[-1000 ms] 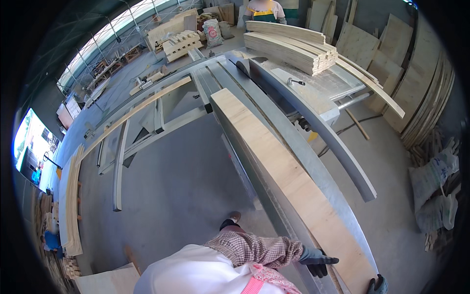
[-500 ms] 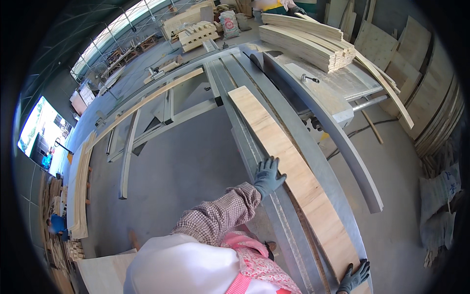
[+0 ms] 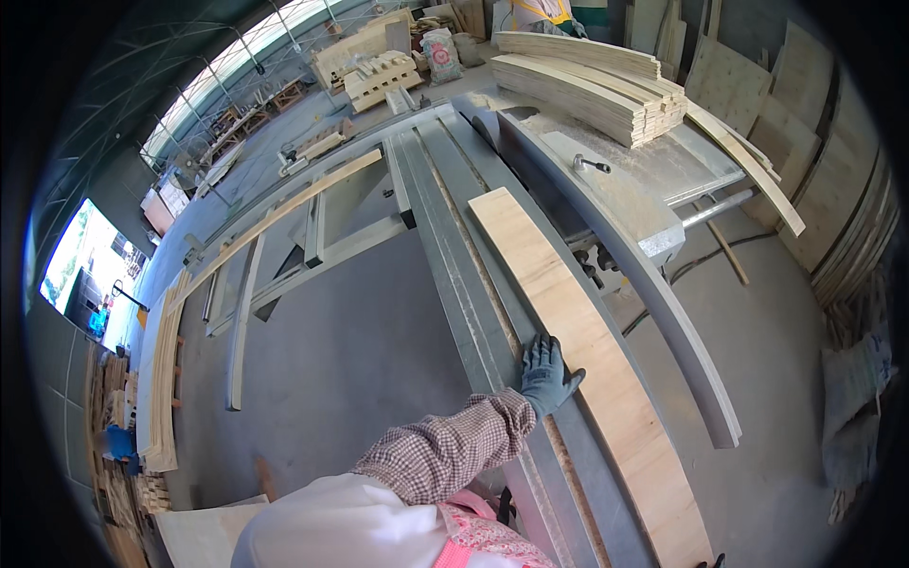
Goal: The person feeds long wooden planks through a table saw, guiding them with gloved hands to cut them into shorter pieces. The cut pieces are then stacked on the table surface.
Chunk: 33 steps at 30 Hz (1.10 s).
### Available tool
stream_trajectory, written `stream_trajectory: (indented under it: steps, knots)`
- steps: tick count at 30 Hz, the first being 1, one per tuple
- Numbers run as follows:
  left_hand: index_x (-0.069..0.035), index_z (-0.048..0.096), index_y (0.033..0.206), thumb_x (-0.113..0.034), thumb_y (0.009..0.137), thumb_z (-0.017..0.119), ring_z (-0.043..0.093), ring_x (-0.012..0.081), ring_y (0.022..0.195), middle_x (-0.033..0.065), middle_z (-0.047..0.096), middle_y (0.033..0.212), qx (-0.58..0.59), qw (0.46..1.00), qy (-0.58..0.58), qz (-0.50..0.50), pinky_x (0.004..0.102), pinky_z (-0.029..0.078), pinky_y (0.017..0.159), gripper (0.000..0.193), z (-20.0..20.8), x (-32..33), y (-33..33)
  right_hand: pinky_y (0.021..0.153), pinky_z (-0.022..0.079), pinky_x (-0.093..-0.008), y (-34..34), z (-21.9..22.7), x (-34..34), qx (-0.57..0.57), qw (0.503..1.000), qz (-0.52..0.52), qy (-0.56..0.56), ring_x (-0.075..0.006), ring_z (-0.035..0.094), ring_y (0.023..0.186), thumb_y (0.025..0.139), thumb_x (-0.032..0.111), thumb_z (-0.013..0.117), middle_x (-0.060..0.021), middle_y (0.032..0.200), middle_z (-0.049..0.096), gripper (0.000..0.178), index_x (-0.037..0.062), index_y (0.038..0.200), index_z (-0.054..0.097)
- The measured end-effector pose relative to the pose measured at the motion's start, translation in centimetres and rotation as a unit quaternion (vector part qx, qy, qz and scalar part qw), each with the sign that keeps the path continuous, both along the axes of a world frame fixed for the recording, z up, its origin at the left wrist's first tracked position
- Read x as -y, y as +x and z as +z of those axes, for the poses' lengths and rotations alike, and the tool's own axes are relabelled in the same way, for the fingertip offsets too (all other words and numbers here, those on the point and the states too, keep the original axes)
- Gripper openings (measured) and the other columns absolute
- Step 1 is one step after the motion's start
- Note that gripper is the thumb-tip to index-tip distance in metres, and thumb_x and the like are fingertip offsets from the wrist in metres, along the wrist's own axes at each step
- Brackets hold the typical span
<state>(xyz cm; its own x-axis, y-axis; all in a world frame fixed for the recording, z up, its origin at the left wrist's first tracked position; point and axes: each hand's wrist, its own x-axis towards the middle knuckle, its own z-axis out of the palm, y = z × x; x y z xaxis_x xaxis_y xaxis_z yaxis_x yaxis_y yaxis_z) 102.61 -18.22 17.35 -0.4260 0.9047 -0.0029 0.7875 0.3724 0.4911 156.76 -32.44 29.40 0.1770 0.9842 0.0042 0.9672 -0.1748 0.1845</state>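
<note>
A long, flat wooden board (image 3: 597,369) lies lengthwise on the grey metal saw table (image 3: 454,284). My left hand (image 3: 549,376), in a grey-green work glove, rests flat beside the board's left edge, its thumb against the wood and its fingers stretched forward. Only dark gloved fingertips of my right hand (image 3: 718,561) show, by the board's near end at the lower edge. The rest of that hand is out of the picture. To the right of the board stands a long grey metal fence (image 3: 653,293).
Stacked curved wooden strips (image 3: 592,90) lie on the table's far right part. A metal side frame (image 3: 317,222) carrying a long wooden strip (image 3: 284,213) extends left. Panels (image 3: 795,114) lean at the right wall. A person (image 3: 544,14) stands behind the stack.
The board has shifted right across the table and lies closer to the fence. My left hand has moved right and nearer with it. My right hand has slipped mostly below the lower edge.
</note>
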Motion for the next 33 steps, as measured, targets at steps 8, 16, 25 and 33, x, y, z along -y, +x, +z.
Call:
stream_trajectory:
  steps: [8,16,25,33]
  knots:
    - [0.009,0.021,0.132,-0.054,0.073,0.058,0.012,0.0398,0.132,0.0282,0.018,0.139,-0.021,0.999,0.025,0.036,0.0469,0.009,0.108,0.094,-1.4,-3.5,2.3,0.086,0.039,-0.0460,5.2,-2.0,-1.0,-0.013,0.999,-0.026,-0.038,-0.0369,0.051,0.098,0.087,0.050,0.042,-0.0191,0.103,0.059,0.049,0.0084,0.106,0.059]
    - [0.013,0.013,0.132,-0.062,0.074,0.049,0.010,0.0417,0.131,0.0307,0.016,0.139,-0.052,0.998,-0.028,0.014,0.0486,0.007,0.107,0.102,-1.2,-4.5,1.3,0.083,0.045,-0.0389,6.2,-2.4,-3.0,-0.133,0.970,-0.187,-0.078,-0.0340,0.056,0.094,0.087,0.047,0.046,-0.0211,0.106,0.059,0.049,0.0029,0.103,0.062]
    - [0.016,0.018,0.130,-0.054,0.081,0.044,0.014,0.0440,0.130,0.0332,0.020,0.136,-0.076,0.996,0.040,-0.005,0.0498,0.007,0.107,0.089,-3.0,-9.7,2.2,0.095,0.039,-0.0339,5.8,-4.0,-7.4,-0.098,0.968,-0.187,-0.138,-0.0303,0.050,0.110,0.089,0.053,0.037,-0.0190,0.118,0.053,0.063,-0.0016,0.116,0.053]
    - [0.017,0.019,0.129,-0.046,0.082,0.046,0.014,0.0448,0.129,0.0335,0.021,0.135,-0.109,0.993,0.041,-0.005,0.0509,0.007,0.107,0.083,-3.9,-10.7,2.0,0.096,0.038,-0.0340,6.0,-5.2,-9.2,-0.112,0.966,-0.200,-0.122,-0.0307,0.048,0.112,0.089,0.053,0.036,-0.0192,0.120,0.052,0.064,-0.0022,0.117,0.052]
